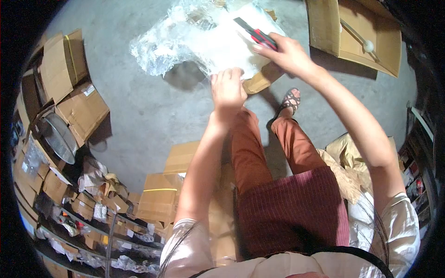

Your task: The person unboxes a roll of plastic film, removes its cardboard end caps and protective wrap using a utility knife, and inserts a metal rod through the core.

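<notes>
Pale shirt fabric (250,268) lies closest to the camera, with a striped maroon cloth (292,208) spread over the lap beyond it. Grey concrete floor (143,116) stretches out below, and an open carton (323,28) stands on it at upper right. Ahead of the knees, between the two hands, is the white, plastic-wrapped bundle (222,48), its loose clear film (160,51) bunched toward the left; a brown cardboard piece (263,82) shows at its near right edge. The hands are apart. The left hand (228,88) is curled tightly over the bundle's near edge, though which layer it pinches I cannot tell. The right hand (291,55) is wrapped around a red-and-black cutter (264,39), its blade pointing up and left, away from the other hand; glare hides whether it touches the film.

For good work here, I would hold the near edge firm, draw slack film taut, and make shallow strokes clear of the left fingers and legs. Bunched film could snag the blade, so flattening it should help.
</notes>
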`<act>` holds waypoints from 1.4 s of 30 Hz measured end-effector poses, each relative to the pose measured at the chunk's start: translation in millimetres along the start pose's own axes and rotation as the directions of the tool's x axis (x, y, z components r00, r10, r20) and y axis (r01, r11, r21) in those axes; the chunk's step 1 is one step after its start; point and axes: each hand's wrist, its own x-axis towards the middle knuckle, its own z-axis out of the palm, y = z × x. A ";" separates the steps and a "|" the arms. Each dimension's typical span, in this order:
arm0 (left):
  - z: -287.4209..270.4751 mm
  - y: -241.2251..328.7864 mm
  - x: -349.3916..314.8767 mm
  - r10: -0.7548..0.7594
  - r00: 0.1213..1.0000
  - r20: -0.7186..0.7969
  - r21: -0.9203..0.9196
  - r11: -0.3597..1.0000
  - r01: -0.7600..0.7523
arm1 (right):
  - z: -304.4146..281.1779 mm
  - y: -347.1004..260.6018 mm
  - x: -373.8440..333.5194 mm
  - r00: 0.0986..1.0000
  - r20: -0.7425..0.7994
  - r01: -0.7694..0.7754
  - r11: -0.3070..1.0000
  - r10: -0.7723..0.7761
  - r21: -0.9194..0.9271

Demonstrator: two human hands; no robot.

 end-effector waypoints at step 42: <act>16.6 -2.0 -4.3 0.253 0.946 0.204 0.363 0.878 -0.313 | 24.5 -9.8 50.0 0.965 0.039 -0.229 0.762 0.259 0.605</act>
